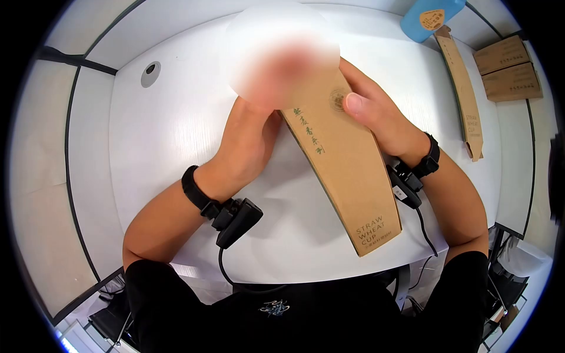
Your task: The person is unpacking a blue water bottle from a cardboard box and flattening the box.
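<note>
A long brown cardboard box printed "STRAW WHEAT CUP" slants across the middle of the head view, its lower end toward me and raised over the table. My right hand grips its right side near the upper end, thumb on the printed face and fingers behind. At the upper left edge of the box is my left hand. A round blur covers its fingers and the top of the box, so their grip and whatever lies there cannot be made out.
A second, narrow cardboard box lies at the right of the white table. Behind it stands a blue bottle with an orange label. Two small brown boxes are at the far right. Strapped wrist devices trail cables.
</note>
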A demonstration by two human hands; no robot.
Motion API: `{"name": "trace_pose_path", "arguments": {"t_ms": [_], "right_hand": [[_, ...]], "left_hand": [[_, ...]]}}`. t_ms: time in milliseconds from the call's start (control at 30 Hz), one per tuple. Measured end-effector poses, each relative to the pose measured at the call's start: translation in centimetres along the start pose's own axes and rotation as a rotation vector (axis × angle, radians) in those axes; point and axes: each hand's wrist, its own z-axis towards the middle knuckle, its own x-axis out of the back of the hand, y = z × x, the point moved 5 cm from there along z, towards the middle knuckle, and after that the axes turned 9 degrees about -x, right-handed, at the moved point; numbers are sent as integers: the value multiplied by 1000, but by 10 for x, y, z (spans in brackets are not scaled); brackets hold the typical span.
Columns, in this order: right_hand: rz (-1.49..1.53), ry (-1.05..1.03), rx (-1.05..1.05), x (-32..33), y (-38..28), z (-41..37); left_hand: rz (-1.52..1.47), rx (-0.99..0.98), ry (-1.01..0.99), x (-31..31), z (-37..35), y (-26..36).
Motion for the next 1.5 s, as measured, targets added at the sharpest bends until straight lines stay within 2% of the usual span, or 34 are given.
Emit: {"name": "trace_pose_path", "arguments": {"t_ms": [33,167,433,533,800,1500], "right_hand": [[0,6,-6,-1,0,-1],[25,34,-22,-3,0,-4],[13,34,-21,-4,1,-8],[26,-99,30,-10,-4,-5],[-69,-145,21,-14,2,-8],[-116,-145,0,-14,2,-8]], "left_hand": [[-32,-3,-59,-2,1,0],[-91,30,-3,-5,-1,0],[-199,75,-88,-5,-1,-3],[-223,117,-97,-1,-1,-5],[-250,81,-131,-4,-2,-4],[-386,147,-27,1,-3,-9]]}}
